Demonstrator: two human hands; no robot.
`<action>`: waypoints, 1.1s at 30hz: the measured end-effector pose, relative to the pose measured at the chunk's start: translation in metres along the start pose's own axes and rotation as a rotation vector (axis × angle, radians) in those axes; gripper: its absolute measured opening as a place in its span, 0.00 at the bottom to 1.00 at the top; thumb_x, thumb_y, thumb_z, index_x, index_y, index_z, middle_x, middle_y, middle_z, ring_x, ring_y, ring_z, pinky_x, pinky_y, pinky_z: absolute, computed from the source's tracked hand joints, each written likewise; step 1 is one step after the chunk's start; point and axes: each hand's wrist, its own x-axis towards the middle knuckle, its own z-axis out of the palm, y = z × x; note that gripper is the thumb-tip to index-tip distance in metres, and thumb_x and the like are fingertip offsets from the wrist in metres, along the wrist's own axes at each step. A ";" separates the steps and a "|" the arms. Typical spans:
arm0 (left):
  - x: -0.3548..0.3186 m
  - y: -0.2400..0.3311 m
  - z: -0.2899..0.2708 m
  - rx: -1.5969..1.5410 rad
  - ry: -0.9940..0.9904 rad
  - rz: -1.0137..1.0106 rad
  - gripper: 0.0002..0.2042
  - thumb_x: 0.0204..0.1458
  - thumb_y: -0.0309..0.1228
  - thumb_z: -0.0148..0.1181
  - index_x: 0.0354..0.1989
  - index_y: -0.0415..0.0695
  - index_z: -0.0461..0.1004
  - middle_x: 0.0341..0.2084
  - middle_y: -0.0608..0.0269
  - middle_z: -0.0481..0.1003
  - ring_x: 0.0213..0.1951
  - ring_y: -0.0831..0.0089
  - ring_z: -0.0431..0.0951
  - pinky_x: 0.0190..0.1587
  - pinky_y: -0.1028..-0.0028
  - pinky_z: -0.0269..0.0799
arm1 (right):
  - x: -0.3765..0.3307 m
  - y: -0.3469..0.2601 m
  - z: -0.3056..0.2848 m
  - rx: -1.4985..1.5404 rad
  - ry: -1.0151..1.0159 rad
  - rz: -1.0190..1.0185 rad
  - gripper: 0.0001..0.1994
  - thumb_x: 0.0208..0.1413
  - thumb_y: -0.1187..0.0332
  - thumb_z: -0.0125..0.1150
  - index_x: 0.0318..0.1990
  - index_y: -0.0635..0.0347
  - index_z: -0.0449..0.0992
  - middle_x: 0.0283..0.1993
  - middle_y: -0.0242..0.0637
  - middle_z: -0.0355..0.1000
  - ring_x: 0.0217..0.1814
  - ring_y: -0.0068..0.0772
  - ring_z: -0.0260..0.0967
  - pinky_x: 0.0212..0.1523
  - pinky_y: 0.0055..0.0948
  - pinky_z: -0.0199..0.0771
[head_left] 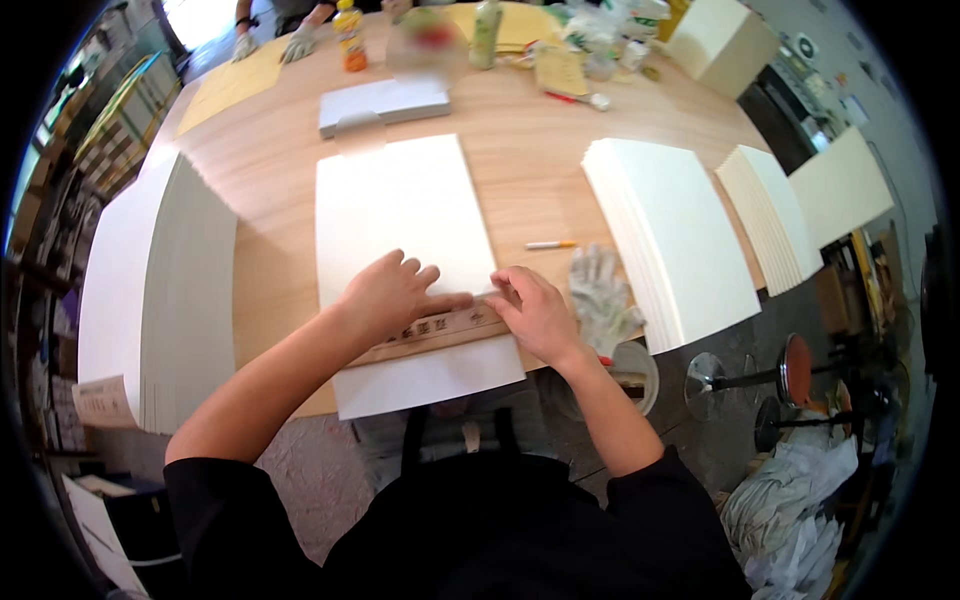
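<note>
A large white sheet (400,205) lies in front of me, its near end reaching past the table's front edge. Across its lower part runs a tan strip (430,335) with dark printed marks. My left hand (385,295) rests on the sheet at the strip's upper edge, its fingers apart and one digit stretched along that edge. At the strip's right end my right hand (535,315) is closed, thumb and fingers pinching near the strip's corner. Part of the strip's left side is hidden under my left forearm.
Tall white stacks stand at left (115,280) and right (680,230), with a smaller stack (775,210) beyond. A work glove (600,295) and a white-and-orange stick (550,244) lie right of the sheet. Bottles (350,40) and a flat white box (385,105) stand farther back. Another person's gloved hands (298,45) show at far left.
</note>
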 end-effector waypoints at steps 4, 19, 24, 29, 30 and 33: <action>0.022 -0.004 -0.025 0.038 -0.284 -0.003 0.56 0.46 0.45 0.79 0.81 0.83 0.45 0.48 0.69 0.76 0.49 0.71 0.79 0.51 0.71 0.70 | -0.012 0.019 -0.064 -0.322 0.263 -0.093 0.09 0.58 0.69 0.69 0.45 0.59 0.82 0.46 0.40 0.78 0.50 0.48 0.77 0.51 0.44 0.78; 0.032 -0.013 0.016 -0.071 -0.076 0.066 0.53 0.31 0.39 0.84 0.72 0.83 0.64 0.49 0.70 0.77 0.54 0.67 0.79 0.54 0.66 0.71 | -0.025 -0.026 -0.005 -0.431 -0.296 -0.761 0.11 0.52 0.75 0.64 0.43 0.65 0.81 0.42 0.39 0.75 0.43 0.42 0.75 0.44 0.39 0.76; 0.027 -0.008 0.023 -0.214 -0.062 -0.032 0.32 0.63 0.39 0.62 0.70 0.94 0.62 0.50 0.67 0.77 0.55 0.67 0.79 0.57 0.66 0.71 | -0.015 -0.077 0.080 -0.452 -0.419 -0.947 0.11 0.51 0.69 0.63 0.40 0.65 0.80 0.38 0.38 0.72 0.41 0.40 0.72 0.44 0.41 0.75; 0.035 -0.007 0.009 -0.153 -0.114 0.034 0.45 0.49 0.47 0.76 0.73 0.96 0.55 0.53 0.67 0.77 0.57 0.66 0.79 0.60 0.62 0.70 | -0.018 -0.117 0.150 -0.256 -0.475 -0.896 0.08 0.50 0.69 0.61 0.34 0.64 0.81 0.40 0.48 0.80 0.47 0.49 0.80 0.48 0.46 0.78; 0.034 -0.008 0.010 -0.124 -0.122 0.021 0.50 0.45 0.48 0.79 0.75 0.95 0.53 0.54 0.67 0.77 0.57 0.66 0.79 0.60 0.62 0.70 | -0.020 -0.118 0.152 -0.249 -0.420 -0.920 0.08 0.49 0.68 0.62 0.33 0.64 0.81 0.39 0.49 0.80 0.47 0.50 0.81 0.48 0.47 0.79; 0.034 -0.013 0.030 -0.109 -0.120 -0.018 0.53 0.45 0.44 0.79 0.77 0.91 0.50 0.54 0.66 0.77 0.56 0.66 0.80 0.58 0.64 0.71 | -0.017 -0.126 0.158 -0.301 -0.503 -0.884 0.09 0.47 0.68 0.64 0.33 0.64 0.81 0.39 0.50 0.80 0.47 0.51 0.80 0.50 0.50 0.78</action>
